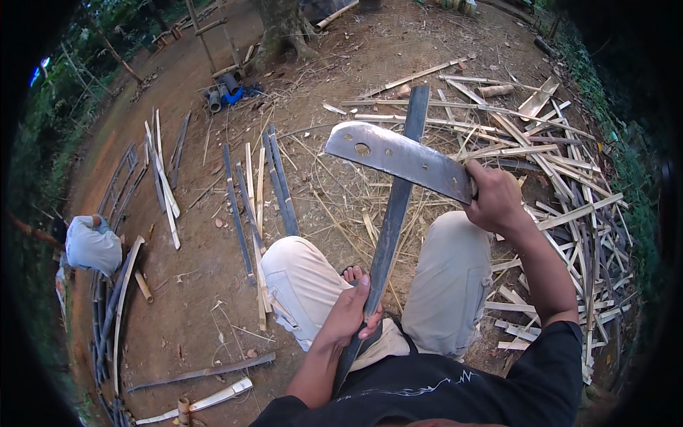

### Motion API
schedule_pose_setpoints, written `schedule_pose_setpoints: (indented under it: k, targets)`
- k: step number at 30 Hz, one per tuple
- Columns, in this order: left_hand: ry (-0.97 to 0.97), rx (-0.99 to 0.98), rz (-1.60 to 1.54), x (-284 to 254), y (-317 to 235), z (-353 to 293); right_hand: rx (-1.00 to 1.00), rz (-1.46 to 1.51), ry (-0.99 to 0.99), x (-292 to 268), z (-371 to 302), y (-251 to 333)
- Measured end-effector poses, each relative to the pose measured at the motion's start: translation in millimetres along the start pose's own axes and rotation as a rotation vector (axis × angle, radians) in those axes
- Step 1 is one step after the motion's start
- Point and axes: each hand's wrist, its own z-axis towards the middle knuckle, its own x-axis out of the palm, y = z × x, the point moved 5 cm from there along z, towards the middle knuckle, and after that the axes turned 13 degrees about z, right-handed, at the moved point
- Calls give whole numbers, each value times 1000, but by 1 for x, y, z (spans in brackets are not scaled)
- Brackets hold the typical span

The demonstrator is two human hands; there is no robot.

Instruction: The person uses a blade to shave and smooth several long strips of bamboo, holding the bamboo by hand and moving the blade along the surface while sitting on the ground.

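Note:
My left hand (350, 313) is closed around the lower part of a long, dark bamboo strip (393, 220). The strip slants up and away from my lap, between my knees. In my right hand (496, 197) is a machete (405, 155) with a broad grey blade that has several round marks or holes along it. Its handle is hidden inside my fist. The blade lies crosswise over the upper part of the strip, pointing left; whether it touches the strip, I cannot tell.
Split bamboo pieces (562, 171) are heaped on the right. Dark and pale strips (281, 181) lie on the ground at left, with bamboo lengths (121, 313) farther left. Beside these is a pale blue shape (92, 245), possibly a person. A tree trunk (279, 28) stands at the back.

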Motion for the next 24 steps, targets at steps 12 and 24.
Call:
schedule_pose_setpoints:
  k: [12,24]
  targets:
    - [22,1,-11,0,-10,-5,-205,-86,103,5,5,16]
    - [66,-25,34,-9,13,-17,-152,-108,109,6,13,-1]
